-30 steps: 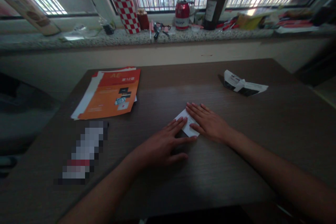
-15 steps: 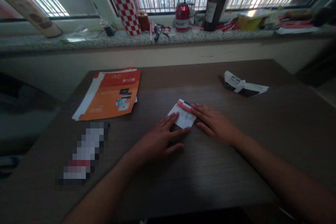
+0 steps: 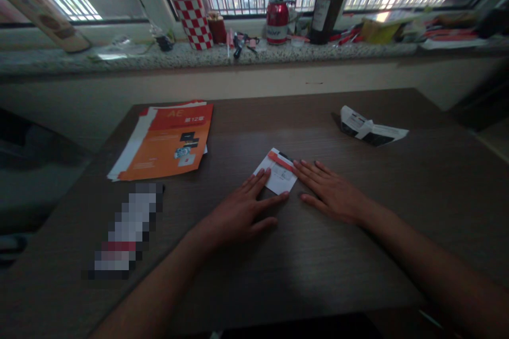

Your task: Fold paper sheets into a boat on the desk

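Observation:
A small folded paper [image 3: 280,177], white with an orange strip and a dark patch along its far edge, lies flat on the brown table [image 3: 254,286]. My left hand [image 3: 248,209] rests on its left and near edges, fingers spread and palm down. At the paper's right corner is my right hand [image 3: 332,190], flat with its fingers stretched out; the fingertips touch or nearly touch the edge. Neither hand grasps anything.
Orange booklets [image 3: 170,143] lie at the table's back left, with a pixelated flat object [image 3: 127,230] nearer. A folded paper piece [image 3: 371,128] stands back right. On the windowsill [image 3: 167,61] are a red can-shaped container [image 3: 277,21], a dark bottle [image 3: 328,10] and clutter.
My right hand has slid slightly right and nearer to me, its fingers spreading a little. My left hand and the paper stay nearly in place.

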The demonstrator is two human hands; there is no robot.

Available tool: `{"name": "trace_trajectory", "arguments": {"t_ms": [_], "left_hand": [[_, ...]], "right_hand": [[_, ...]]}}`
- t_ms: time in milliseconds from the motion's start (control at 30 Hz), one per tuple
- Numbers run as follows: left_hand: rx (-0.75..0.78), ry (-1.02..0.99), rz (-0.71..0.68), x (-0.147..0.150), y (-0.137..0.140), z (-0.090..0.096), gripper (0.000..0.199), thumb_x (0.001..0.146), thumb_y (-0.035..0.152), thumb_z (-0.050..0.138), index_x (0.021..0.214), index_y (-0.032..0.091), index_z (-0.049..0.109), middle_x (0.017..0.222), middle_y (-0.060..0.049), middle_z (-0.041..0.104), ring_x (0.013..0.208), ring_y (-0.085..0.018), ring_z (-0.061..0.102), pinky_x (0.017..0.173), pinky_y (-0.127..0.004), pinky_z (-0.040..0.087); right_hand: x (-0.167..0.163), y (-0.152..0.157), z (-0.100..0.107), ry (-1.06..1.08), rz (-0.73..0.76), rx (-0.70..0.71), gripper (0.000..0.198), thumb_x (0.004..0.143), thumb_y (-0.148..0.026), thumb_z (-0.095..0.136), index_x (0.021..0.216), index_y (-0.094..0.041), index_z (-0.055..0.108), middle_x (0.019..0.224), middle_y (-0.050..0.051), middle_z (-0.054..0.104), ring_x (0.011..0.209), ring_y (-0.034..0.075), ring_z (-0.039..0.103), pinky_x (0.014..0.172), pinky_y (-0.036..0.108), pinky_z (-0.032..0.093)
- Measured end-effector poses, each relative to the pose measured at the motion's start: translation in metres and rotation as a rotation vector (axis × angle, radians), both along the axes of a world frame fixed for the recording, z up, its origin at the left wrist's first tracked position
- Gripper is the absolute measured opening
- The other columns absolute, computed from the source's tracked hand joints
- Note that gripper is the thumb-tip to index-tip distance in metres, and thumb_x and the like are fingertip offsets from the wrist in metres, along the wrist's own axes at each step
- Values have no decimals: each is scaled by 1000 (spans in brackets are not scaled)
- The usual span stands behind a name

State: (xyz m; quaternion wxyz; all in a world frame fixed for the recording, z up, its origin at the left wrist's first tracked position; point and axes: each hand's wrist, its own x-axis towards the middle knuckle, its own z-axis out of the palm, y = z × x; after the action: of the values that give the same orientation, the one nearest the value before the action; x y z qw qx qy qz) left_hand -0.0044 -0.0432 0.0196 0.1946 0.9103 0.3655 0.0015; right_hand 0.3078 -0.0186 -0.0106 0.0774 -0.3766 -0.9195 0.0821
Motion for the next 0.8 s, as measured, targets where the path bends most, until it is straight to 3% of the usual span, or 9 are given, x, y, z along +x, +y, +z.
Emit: {"name": "trace_trajectory", "arguments": {"t_ms": [367,600,800], "left_hand": [[0,-7,2,1,0,4,64,105,52,59,164,45,35,176,1,-11,162,-39,7,129,-58,24],[-4,-15,5,0,0,1,63,106,53,57,164,46,34,176,1,-13,163,-39,5,129,-57,22],[1,-17,-2,-1,1,0,63,106,52,58,164,46,34,176,2,-14,162,-39,5,130,-57,21]], "right_hand": [[1,1,-2,8,-42,4,69,111,-49,40,170,-37,6,174,0,18,160,29,23,130,55,28],[2,2,1,30,-66,-6,66,110,-53,41,169,-41,15,175,-2,15,160,28,25,130,55,27],[6,8,4,81,-74,-63,66,111,-50,39,170,-33,14,172,4,29,158,25,30,130,54,29]]}}
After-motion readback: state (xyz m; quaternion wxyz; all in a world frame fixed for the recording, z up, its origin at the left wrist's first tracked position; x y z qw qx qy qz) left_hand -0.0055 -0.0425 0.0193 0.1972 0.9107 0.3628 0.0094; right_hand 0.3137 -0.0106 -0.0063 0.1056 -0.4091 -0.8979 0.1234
